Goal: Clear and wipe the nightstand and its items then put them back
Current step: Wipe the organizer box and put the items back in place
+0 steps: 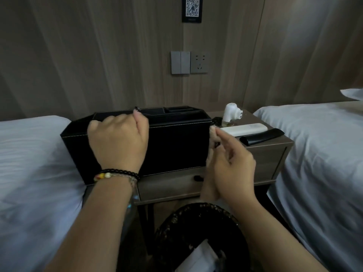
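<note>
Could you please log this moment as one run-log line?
left hand grips black organizer box rim | right hand holds beige cloth at box's right end | two remotes on nightstand

The left hand point(117, 140) grips the near top rim of a black box point(176, 142) at the left end of the nightstand point(271, 152). Just right of the box, the right hand point(231, 169) holds a beige cloth point(211, 154) against the box's right end. Farther right of the box lie a white remote point(243, 129) and a black remote point(262, 136), with a small white device point(231, 111) behind them.
</note>
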### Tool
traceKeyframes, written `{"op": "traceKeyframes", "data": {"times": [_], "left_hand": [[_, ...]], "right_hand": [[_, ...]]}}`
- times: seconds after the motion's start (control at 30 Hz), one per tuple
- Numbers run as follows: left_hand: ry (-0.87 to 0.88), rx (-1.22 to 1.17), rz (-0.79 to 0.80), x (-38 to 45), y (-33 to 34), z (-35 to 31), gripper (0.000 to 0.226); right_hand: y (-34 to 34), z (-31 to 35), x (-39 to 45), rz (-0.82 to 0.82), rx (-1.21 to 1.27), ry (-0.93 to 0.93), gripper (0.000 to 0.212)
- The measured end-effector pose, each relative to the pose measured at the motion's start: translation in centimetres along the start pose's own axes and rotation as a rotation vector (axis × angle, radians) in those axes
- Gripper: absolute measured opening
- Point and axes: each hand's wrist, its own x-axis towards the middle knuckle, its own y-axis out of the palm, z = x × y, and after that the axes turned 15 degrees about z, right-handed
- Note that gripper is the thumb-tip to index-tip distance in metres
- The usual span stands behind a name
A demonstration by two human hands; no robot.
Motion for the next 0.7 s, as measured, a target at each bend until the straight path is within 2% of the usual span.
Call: {"op": "traceKeyframes", "data": {"times": [0.13, 0.23, 0.37, 0.43, 0.53, 0.63, 0.7], "left_hand": [[-0.013, 0.003, 0.122, 0.0, -0.6, -2.9, 0.051], [0.03, -0.082, 0.327, 0.1, -2.2, -4.9, 0.043], [0.112, -0.509, 0.477, 2.1, -4.2, -2.3, 0.024], [0.168, -0.582, 0.475, 2.6, -4.6, 0.9, 0.024], [0.132, -0.829, 0.362, 1.7, -3.4, 4.8, 0.025], [0.11, -0.982, 0.187, 0.3, -1.4, 5.6, 0.025], [0.075, -1.027, 0.188, -0.3, -0.4, 5.5, 0.027]], "right_hand": [[0.3, 1.2, 0.0, -0.034, -0.039, -0.154, 0.04], [1.4, 1.4, 0.8, 0.01, -0.142, -0.273, 0.042], [1.6, 0.8, 2.3, 0.01, -0.192, -0.267, 0.042], [1.3, 0.5, 2.7, 0.005, -0.182, -0.233, 0.041], [0.9, -0.1, 3.0, -0.022, -0.136, -0.133, 0.039], [0.6, -0.3, 3.1, -0.063, -0.081, -0.059, 0.039], [0.5, -0.3, 3.0, -0.078, -0.057, -0.035, 0.04]]}}
